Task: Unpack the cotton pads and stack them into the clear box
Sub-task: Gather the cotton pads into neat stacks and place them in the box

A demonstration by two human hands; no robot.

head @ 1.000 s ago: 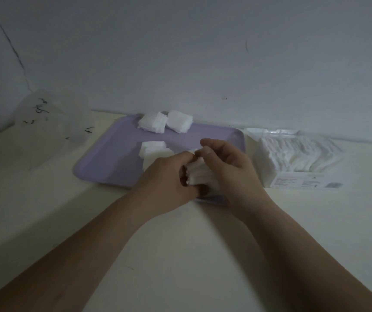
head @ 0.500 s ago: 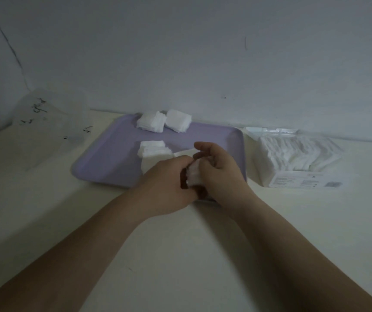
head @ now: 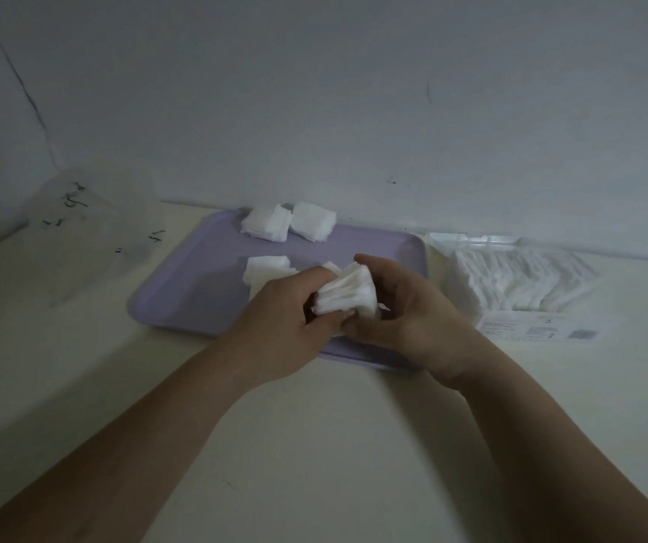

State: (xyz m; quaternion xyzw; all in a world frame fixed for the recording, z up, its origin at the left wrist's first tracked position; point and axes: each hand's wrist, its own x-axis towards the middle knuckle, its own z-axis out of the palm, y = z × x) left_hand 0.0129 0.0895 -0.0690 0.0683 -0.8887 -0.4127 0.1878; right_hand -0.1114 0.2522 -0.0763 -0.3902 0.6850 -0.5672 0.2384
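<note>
A fanned bundle of white cotton pads (head: pixel 347 293) is held above the near edge of the purple tray (head: pixel 193 291). My left hand (head: pixel 287 327) grips its left end and my right hand (head: pixel 400 311) grips its right end, thumb over the top. Two small piles of pads (head: pixel 267 223) (head: pixel 312 226) lie at the tray's far edge, and another pile (head: pixel 265 270) sits mid-tray beside my left hand. The clear box (head: pixel 510 276), with a row of pads inside, stands right of the tray against the wall.
An empty clear plastic bag (head: pixel 79 233) with dark print lies at the left near the wall corner. A printed label (head: pixel 541 331) lies flat in front of the clear box. The pale tabletop (head: pixel 314 444) stretches toward me under my forearms.
The bundle has risen a little and its pads have fanned apart between my hands. My right thumb has moved onto its top edge.
</note>
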